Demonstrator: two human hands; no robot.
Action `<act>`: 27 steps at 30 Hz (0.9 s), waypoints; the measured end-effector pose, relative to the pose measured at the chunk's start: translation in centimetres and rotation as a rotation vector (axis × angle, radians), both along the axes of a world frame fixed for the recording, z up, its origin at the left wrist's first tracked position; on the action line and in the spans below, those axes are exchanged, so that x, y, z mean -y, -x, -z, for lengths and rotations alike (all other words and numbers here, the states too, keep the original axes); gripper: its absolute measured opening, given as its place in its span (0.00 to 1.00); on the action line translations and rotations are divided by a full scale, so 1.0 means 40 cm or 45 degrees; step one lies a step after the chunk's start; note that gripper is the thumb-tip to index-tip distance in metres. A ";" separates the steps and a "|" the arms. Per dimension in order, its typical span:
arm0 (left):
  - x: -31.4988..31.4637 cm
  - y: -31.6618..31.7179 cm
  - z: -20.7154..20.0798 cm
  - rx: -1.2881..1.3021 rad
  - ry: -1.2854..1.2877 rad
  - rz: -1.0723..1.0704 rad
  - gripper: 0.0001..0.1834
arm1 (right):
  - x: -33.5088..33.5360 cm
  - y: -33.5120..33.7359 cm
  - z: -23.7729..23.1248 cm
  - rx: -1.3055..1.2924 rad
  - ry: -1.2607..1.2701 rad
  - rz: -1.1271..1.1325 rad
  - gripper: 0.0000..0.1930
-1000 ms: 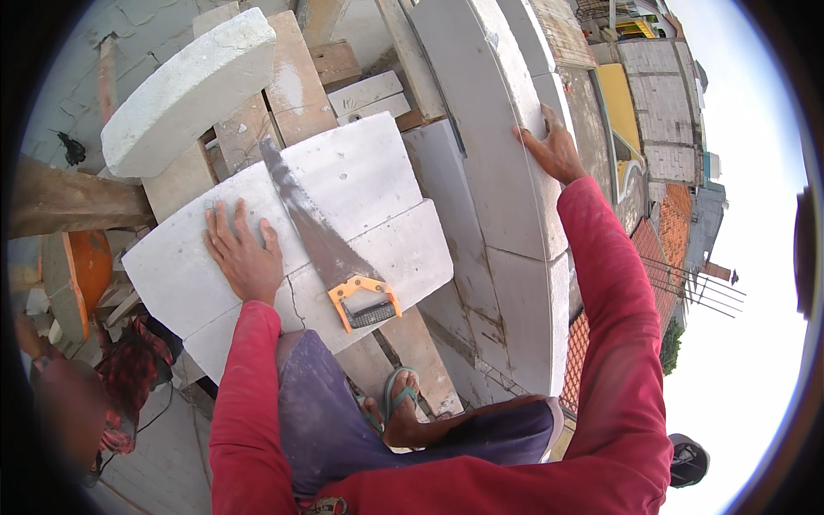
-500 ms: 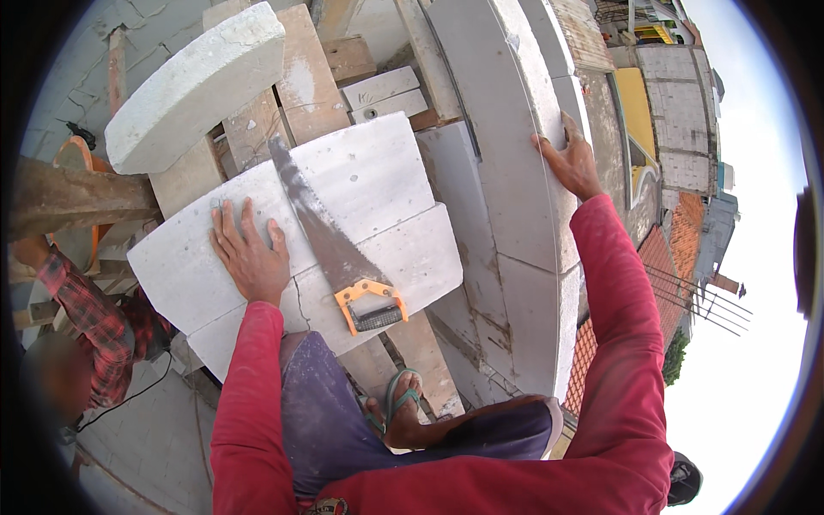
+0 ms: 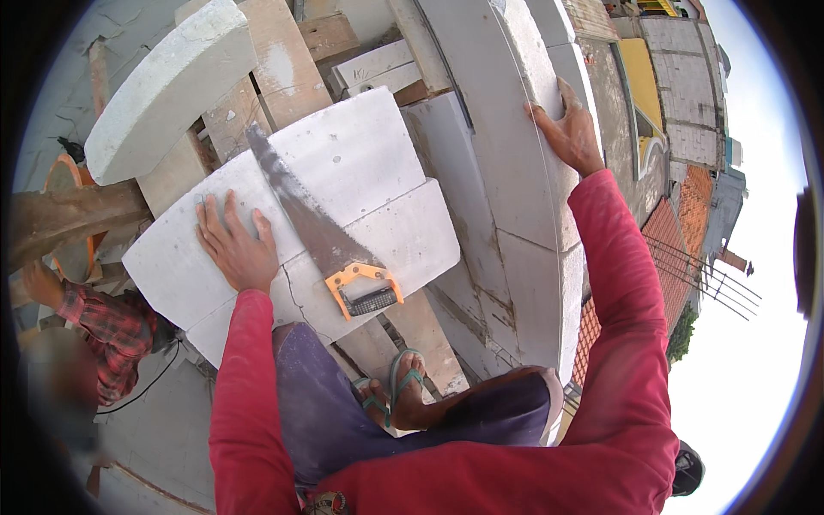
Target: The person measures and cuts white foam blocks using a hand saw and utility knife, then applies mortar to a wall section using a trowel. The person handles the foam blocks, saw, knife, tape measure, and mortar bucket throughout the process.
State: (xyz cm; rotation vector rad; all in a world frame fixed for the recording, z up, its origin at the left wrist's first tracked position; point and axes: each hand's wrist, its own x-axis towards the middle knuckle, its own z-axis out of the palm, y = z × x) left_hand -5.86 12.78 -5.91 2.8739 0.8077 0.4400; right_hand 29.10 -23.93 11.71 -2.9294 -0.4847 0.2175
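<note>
My left hand (image 3: 240,247) lies flat, fingers spread, on large white lightweight blocks (image 3: 403,215) laid side by side, one with a crack at the near edge. A hand saw (image 3: 311,221) rests across these blocks, just right of that hand and untouched by it. Its dark blade carries white dust, and its orange and black handle is towards me. On the right, my right hand (image 3: 573,136) rests over the top edge of a white block wall (image 3: 519,249). The thumb sits at the near edge, apart from the fingers; some fingertips are hidden.
A curved white block (image 3: 167,99) lies on wooden planks (image 3: 279,64) at the upper left. A co-worker in a checked sleeve (image 3: 107,330) is at the left, beside a wooden beam (image 3: 77,215). Beyond the wall are tiled roofs (image 3: 669,227) well below.
The view has shifted slightly, so the blocks and saw appear a little higher and further left. Both my hands keep their places; the co-worker's arm has moved a little.
</note>
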 end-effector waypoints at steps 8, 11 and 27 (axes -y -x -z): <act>0.003 0.004 0.007 -0.071 -0.029 -0.006 0.29 | 0.025 -0.008 0.016 -0.006 -0.002 -0.018 0.52; 0.003 0.000 0.007 -0.059 -0.044 -0.003 0.28 | 0.019 -0.017 0.016 -0.026 -0.018 -0.039 0.52; 0.007 -0.001 0.010 -0.018 -0.064 0.019 0.28 | 0.050 -0.044 0.030 0.030 0.100 -0.101 0.48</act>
